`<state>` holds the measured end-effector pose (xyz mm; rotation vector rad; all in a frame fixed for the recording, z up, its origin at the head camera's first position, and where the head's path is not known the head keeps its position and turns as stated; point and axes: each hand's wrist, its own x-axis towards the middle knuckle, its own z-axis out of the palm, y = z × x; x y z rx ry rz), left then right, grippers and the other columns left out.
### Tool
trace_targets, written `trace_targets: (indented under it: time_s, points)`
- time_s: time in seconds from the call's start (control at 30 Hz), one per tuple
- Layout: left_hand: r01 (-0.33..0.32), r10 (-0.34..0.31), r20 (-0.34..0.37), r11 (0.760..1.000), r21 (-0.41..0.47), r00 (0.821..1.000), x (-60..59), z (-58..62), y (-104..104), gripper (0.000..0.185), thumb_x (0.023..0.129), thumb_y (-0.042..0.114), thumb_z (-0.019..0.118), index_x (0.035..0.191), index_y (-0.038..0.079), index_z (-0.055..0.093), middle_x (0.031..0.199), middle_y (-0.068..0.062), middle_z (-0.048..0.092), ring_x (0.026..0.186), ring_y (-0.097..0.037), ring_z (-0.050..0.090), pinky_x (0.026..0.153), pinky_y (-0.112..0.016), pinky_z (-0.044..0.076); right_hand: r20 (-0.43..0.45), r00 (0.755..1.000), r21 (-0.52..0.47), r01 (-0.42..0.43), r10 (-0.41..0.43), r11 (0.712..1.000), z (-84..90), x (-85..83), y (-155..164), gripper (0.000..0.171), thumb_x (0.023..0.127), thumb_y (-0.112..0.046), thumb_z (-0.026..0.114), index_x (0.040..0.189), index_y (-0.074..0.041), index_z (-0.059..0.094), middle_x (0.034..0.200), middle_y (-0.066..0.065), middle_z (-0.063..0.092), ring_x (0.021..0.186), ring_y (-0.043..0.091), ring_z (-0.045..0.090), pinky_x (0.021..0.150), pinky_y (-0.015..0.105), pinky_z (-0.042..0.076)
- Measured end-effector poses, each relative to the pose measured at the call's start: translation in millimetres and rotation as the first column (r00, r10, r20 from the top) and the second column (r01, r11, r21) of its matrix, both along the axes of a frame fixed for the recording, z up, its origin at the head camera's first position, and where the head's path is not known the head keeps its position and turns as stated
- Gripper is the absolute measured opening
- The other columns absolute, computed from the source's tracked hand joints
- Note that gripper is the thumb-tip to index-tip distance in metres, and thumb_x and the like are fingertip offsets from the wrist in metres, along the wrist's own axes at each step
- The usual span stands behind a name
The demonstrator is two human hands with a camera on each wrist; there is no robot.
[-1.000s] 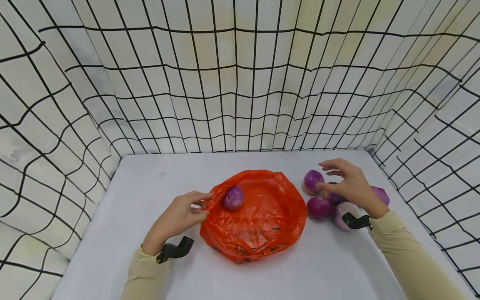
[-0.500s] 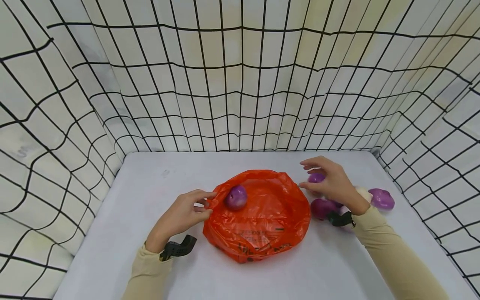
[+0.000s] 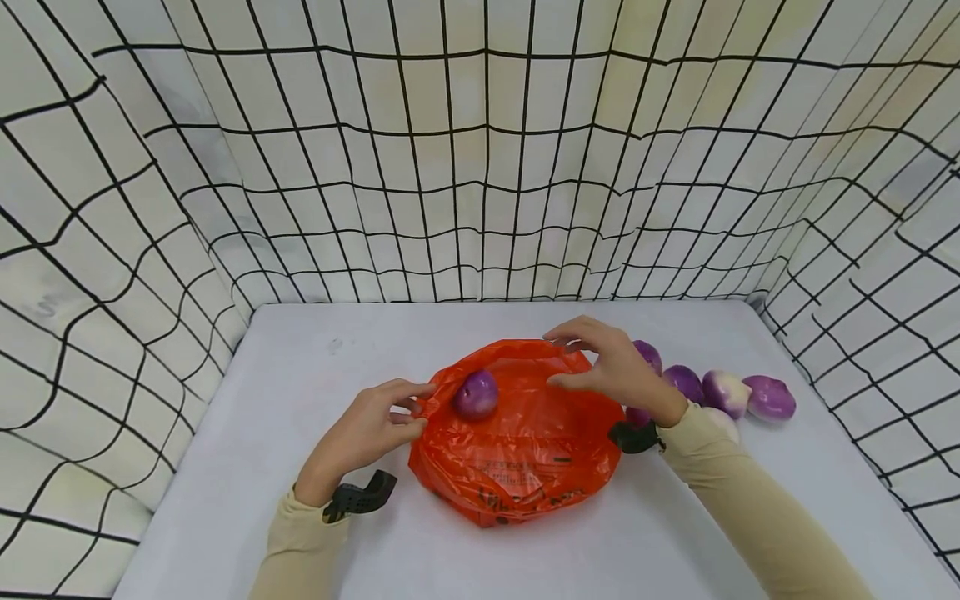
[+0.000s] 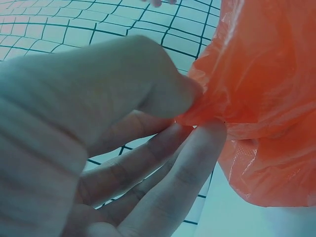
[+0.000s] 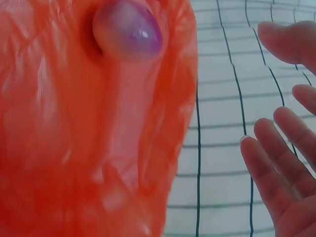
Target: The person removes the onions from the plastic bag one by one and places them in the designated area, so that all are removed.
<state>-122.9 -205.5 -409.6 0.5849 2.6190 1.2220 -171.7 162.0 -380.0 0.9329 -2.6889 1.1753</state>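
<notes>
A red plastic bag [image 3: 517, 450] lies with its mouth spread wide on the white table, and one purple onion [image 3: 476, 395] sits inside toward the left. At the bag's left rim my left hand [image 3: 367, 429] pinches the plastic between thumb and fingers, as the left wrist view shows up close. My right hand [image 3: 615, 367] hovers over the bag's right rim, thumb and fingers apart and nothing between them. From the right wrist view, the onion [image 5: 128, 29] in the bag appears beyond the spread right hand [image 5: 286, 163].
Several onions, purple [image 3: 771, 398] and pale [image 3: 726, 393], lie grouped to the right of the bag; the right hand and wrist partly cover some. Black netting [image 3: 480, 183] before white walls encloses the table [image 3: 300, 367] at the back and both sides.
My right hand has moved left from above the grouped onions to the bag's right rim, uncovering more onions. The left hand keeps its hold on the bag. The head view has shifted slightly.
</notes>
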Motion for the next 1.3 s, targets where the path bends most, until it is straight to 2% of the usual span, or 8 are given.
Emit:
trace_targets:
  time_s: [0.27,0.43,0.6,0.73,0.9,1.07,1.3]
  points:
    - [-0.011,0.011,0.014,1.000,0.006,1.000,0.0,-0.8,2,0.046,0.091,0.012,0.066,0.136,0.006,0.066,0.131,-0.009,0.069,0.111,-0.023,0.068,0.092,-0.038,0.064,0.027,0.997,0.046,-0.077,0.076,0.996,-4.9,-2.7,-29,0.050,0.081,-0.021,0.089,0.127,-0.016,0.069,0.125,0.010,0.069,0.110,0.024,0.068,0.096,0.043,0.062]
    - [-0.003,0.002,0.011,1.000,0.029,1.000,0.3,-2.0,1,0.046,0.091,0.010,0.066,0.137,0.006,0.066,0.133,-0.009,0.069,0.111,-0.023,0.068,0.093,-0.036,0.064,0.057,0.993,0.087,-0.103,0.099,0.991,-11.2,-7.8,-46,0.049,0.082,-0.024,0.088,0.126,-0.017,0.069,0.123,0.007,0.068,0.112,0.029,0.066,0.097,0.047,0.060]
    - [0.007,-0.007,0.010,0.999,0.034,1.000,-0.1,-2.3,0,0.045,0.092,0.011,0.066,0.137,0.007,0.066,0.134,-0.009,0.069,0.112,-0.023,0.068,0.092,-0.034,0.064,0.071,0.989,0.114,-0.136,0.128,0.984,-22.3,-12.5,-58,0.049,0.083,-0.026,0.088,0.126,-0.012,0.070,0.123,0.010,0.069,0.111,0.029,0.065,0.096,0.050,0.059]
    - [0.010,-0.011,0.007,0.999,0.032,1.000,-0.6,-2.2,0,0.045,0.093,0.012,0.067,0.137,0.007,0.066,0.134,-0.009,0.069,0.112,-0.024,0.068,0.091,-0.033,0.064,0.087,0.986,0.124,-0.155,0.145,0.980,-30.5,-15.8,-65,0.048,0.083,-0.026,0.088,0.125,-0.011,0.070,0.123,0.005,0.071,0.110,0.028,0.065,0.095,0.047,0.060]
    - [0.013,-0.013,0.006,0.999,0.033,1.000,-1.1,-2.5,-1,0.045,0.093,0.012,0.068,0.137,0.007,0.066,0.134,-0.009,0.069,0.112,-0.024,0.068,0.091,-0.033,0.064,0.099,0.986,0.170,-0.148,0.133,0.974,-36.9,-18.7,-74,0.047,0.083,-0.026,0.088,0.125,-0.014,0.071,0.123,-0.002,0.068,0.111,0.021,0.065,0.096,0.040,0.061]
    - [0.009,-0.009,0.010,0.999,0.036,1.000,-1.2,-3.0,-2,0.044,0.093,0.013,0.067,0.137,0.008,0.066,0.134,-0.009,0.069,0.112,-0.023,0.068,0.091,-0.033,0.064,0.095,0.983,0.228,-0.178,0.160,0.957,-39.2,-20.2,-83,0.046,0.084,-0.025,0.087,0.127,-0.017,0.070,0.125,-0.001,0.066,0.115,0.016,0.064,0.099,0.036,0.060]
    - [-0.006,0.006,0.014,1.000,0.028,1.000,-2.0,-2.3,-3,0.044,0.093,0.014,0.067,0.137,0.008,0.066,0.132,-0.007,0.069,0.111,-0.022,0.069,0.091,-0.033,0.064,0.043,0.983,0.307,-0.185,0.180,0.934,-42.0,-21.2,-92,0.048,0.084,-0.026,0.087,0.128,-0.017,0.069,0.127,0.002,0.065,0.121,0.020,0.059,0.103,0.040,0.059]
